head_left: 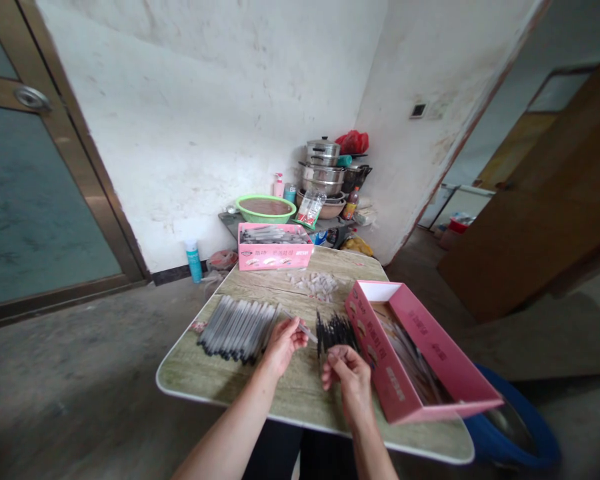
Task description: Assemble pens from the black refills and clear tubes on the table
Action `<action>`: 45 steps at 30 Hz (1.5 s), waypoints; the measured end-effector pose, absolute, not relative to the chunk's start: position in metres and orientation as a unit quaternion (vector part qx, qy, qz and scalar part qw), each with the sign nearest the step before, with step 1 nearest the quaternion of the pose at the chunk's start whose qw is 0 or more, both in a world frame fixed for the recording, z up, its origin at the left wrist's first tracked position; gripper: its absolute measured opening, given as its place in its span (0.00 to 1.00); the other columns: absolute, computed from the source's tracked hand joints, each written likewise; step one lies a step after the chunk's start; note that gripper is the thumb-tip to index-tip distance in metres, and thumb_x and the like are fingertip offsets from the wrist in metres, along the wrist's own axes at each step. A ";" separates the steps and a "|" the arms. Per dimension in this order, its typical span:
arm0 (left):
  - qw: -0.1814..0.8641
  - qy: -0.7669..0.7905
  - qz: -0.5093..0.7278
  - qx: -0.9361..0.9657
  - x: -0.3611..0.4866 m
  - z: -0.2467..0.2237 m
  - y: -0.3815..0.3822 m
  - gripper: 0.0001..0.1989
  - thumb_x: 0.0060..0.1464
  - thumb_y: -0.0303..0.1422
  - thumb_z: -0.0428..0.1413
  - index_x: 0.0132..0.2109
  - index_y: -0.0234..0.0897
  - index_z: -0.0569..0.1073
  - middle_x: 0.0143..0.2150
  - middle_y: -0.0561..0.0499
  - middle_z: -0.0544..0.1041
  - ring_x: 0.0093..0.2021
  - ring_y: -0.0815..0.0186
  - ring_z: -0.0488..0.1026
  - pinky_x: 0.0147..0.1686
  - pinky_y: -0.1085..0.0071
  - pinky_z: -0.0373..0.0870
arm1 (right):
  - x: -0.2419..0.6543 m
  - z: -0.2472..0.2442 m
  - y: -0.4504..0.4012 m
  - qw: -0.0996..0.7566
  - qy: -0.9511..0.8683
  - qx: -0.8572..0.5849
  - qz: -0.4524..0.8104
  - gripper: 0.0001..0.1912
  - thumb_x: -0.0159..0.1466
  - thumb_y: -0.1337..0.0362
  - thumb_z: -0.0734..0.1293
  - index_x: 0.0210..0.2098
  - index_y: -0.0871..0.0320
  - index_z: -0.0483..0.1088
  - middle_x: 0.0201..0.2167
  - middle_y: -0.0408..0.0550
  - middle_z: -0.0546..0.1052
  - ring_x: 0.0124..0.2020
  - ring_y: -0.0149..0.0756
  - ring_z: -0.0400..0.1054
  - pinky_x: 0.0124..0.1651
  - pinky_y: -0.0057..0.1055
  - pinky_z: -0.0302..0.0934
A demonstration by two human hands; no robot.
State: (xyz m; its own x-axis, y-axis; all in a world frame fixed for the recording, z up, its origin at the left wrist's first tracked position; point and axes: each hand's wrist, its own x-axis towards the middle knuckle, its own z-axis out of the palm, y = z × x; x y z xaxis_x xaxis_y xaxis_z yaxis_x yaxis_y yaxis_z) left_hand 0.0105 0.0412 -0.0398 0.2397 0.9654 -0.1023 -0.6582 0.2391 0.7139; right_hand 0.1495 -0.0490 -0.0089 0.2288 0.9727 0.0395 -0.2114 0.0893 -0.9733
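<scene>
My left hand (285, 343) is closed around a clear pen barrel (307, 332), whose end points toward the right hand. Beside it on the left lies a row of clear pen barrels (240, 327) with dark ends toward me. My right hand (347, 373) is pinched shut at the near edge of a pile of thin black pen parts (337, 330). A thin dark piece rises by its fingertips, but I cannot tell whether they grip it. Small whitish pieces (317, 287) lie scattered beyond both hands.
A pink box (275, 257) full of pens stands at the table's far edge. Another pink box (375, 340), holding long thin items, is at the right. Behind the table (290, 397) are a green basin (265, 217) and stacked pots (323, 177). A blue tub (535, 427) sits right.
</scene>
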 end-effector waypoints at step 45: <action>0.740 0.255 0.513 0.353 0.013 -0.033 0.034 0.16 0.43 0.36 0.66 0.37 0.29 0.76 0.33 0.42 0.79 0.32 0.63 0.77 0.37 0.67 0.74 | 0.142 -0.029 -0.035 0.680 -0.351 -0.499 0.406 0.17 0.58 0.53 0.69 0.30 0.63 0.73 0.19 0.44 0.75 0.16 0.30 0.66 0.18 0.25 0.60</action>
State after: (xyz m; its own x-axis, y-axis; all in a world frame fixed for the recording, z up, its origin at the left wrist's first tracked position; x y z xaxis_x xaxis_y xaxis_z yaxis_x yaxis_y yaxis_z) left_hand 0.0126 0.0335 -0.0334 0.3439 0.9389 -0.0160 -0.5781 0.2251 0.7843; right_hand 0.1422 -0.0346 -0.0288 0.4240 0.9028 0.0723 -0.2020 0.1721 -0.9641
